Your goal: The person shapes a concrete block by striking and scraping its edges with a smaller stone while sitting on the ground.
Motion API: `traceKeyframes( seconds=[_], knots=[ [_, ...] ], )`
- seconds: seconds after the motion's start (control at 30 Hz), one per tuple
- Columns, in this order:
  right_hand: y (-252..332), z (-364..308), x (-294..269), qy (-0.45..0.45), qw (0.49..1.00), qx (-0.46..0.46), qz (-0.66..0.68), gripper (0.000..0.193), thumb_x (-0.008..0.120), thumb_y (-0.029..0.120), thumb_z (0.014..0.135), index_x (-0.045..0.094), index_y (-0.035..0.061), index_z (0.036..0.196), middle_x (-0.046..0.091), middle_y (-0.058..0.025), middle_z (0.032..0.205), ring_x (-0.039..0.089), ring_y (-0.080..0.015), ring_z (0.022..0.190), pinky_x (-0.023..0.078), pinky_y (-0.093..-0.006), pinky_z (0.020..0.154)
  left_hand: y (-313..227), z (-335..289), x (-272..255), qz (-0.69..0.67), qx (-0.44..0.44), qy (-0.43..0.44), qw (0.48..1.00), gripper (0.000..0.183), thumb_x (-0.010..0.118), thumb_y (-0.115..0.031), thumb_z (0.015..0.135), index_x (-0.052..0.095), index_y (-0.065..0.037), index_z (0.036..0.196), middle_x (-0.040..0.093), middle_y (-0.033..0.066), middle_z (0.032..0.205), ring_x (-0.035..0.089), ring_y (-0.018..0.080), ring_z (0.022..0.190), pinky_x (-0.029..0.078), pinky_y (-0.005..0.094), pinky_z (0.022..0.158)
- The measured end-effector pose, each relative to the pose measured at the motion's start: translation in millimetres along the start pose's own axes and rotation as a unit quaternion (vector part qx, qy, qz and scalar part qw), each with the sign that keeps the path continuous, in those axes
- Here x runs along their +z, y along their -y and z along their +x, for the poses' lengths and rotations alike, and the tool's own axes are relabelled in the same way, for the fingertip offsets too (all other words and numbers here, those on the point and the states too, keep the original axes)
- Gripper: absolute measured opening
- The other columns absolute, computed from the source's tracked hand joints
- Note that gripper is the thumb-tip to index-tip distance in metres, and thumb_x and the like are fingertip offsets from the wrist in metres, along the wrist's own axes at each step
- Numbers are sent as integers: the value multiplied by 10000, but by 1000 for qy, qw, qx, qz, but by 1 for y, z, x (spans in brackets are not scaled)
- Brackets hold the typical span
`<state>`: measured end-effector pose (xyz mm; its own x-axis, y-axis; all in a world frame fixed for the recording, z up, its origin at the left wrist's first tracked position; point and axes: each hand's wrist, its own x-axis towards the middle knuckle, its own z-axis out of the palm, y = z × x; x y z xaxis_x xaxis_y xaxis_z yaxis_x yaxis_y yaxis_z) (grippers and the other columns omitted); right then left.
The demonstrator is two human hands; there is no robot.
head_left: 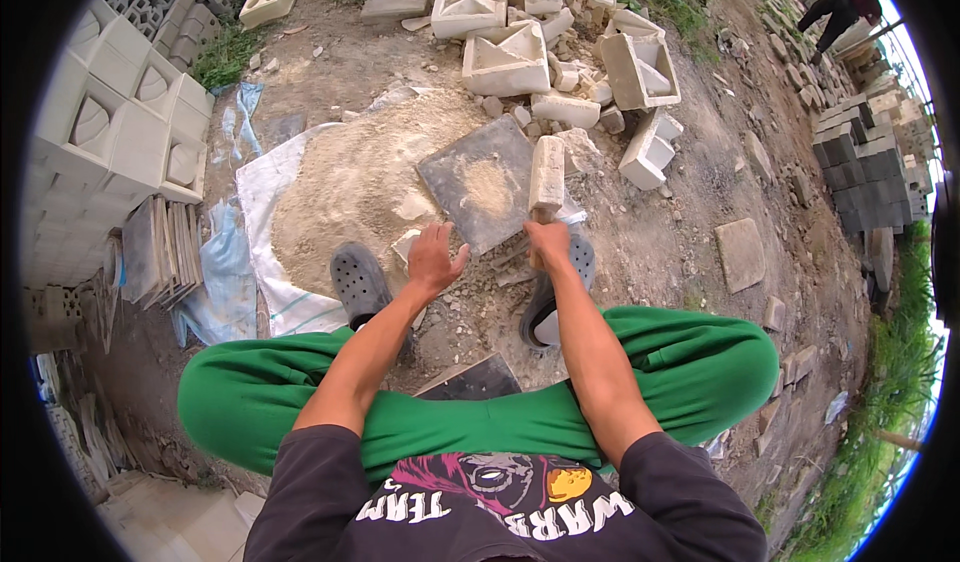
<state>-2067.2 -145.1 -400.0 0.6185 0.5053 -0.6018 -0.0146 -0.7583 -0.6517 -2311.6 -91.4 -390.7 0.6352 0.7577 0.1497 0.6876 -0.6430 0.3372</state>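
My right hand [548, 242] is closed around the narrow end of a dusty, pale, block-headed wooden mallet [547, 174], its thick end pointing away from me. It lies along the right side of a square dark board [455, 184], which has a small patch of pale sand [488, 187] on it. My left hand [433, 260] hovers by the board's near left corner, fingers apart and holding nothing. A small pale chunk [406, 245] lies beside its fingers. Left of the board, a heap of sandy powder [345, 187] spreads over a white sack [268, 197].
Broken hollow cast blocks [505, 59] lie in a pile beyond the board. Pale patterned blocks [125, 102] are stacked at left, above leaning thin boards [165, 252]. Grey bricks [865, 162] stand at right. Another person [843, 12] is far off at upper right.
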Motion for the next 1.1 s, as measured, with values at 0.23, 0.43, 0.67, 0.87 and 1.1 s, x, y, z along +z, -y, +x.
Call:
traceKeyframes(
  seconds=[0.23, 0.43, 0.67, 0.87, 1.1],
  knots=[
    [9, -5, -7, 16, 999, -13, 39, 438, 754, 229, 686, 670, -139, 908, 696, -205, 771, 695, -278, 555, 540, -386, 519, -30, 42, 76, -302, -553, 111, 769, 832, 535, -625, 912, 556, 140, 1239, 623, 332, 1222, 609, 450, 1165, 463, 481, 1001],
    [22, -13, -32, -4, 994, -23, 105, 215, 737, 131, 743, 641, -59, 769, 593, -101, 607, 572, -223, 430, 480, -354, 428, -49, 54, 86, -406, -622, -18, 669, 931, 511, -732, 876, 615, 149, 1159, 629, 343, 1194, 617, 443, 1152, 468, 472, 989],
    [61, -24, -45, -9, 988, -53, 143, 217, 734, 129, 741, 625, -34, 834, 579, -88, 632, 573, -207, 463, 505, -345, 438, -54, 67, 84, -460, -547, -120, 689, 833, 567, -689, 873, 655, 116, 1072, 671, 334, 1050, 658, 449, 1028, 499, 485, 892],
    [87, -27, -73, -42, 966, -143, 212, 235, 732, 156, 750, 616, -14, 864, 583, -81, 650, 576, -196, 484, 506, -328, 459, -69, 75, 29, -563, -534, -147, 613, 750, 580, -600, 921, 617, 120, 1126, 667, 251, 1040, 645, 331, 961, 491, 436, 853],
    [115, -52, -42, -10, 960, -215, 180, 219, 719, 164, 774, 622, -20, 842, 597, -85, 652, 585, -192, 494, 500, -333, 484, 11, 85, -54, -710, -518, -213, 428, 547, 550, -475, 997, 551, 9, 1251, 628, 127, 1140, 603, 217, 992, 503, 398, 816]
  ],
)
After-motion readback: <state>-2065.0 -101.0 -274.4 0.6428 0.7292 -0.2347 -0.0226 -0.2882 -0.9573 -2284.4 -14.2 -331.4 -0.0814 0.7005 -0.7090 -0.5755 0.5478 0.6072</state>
